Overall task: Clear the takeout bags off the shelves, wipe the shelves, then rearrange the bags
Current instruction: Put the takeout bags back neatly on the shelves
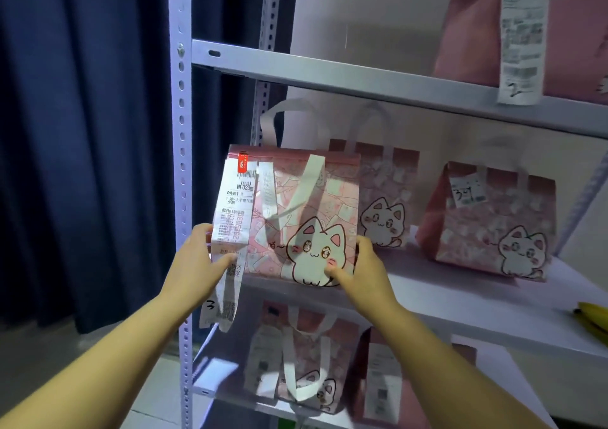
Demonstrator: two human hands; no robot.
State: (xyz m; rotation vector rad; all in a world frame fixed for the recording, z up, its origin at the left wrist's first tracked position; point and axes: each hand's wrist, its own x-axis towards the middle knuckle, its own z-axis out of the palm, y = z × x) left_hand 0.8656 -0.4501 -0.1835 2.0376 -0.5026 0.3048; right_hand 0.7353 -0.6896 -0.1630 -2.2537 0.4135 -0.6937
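A pink takeout bag (306, 211) with a white cartoon cat and a long receipt (235, 208) stapled to its left side is at the front left of the middle shelf (460, 300). My left hand (200, 260) grips its lower left edge with the thumb on the receipt. My right hand (362, 264) grips its lower right corner. Behind it stands a second cat bag (388, 198), and a third cat bag (487, 221) sits to the right.
The top shelf carries a pink bag (579, 33) with a hanging receipt (523, 33). Two more bags (309, 356) stand on the lower shelf. A banana (595, 316) lies at the middle shelf's right edge. A dark blue curtain (82, 132) hangs left of the metal upright (181, 132).
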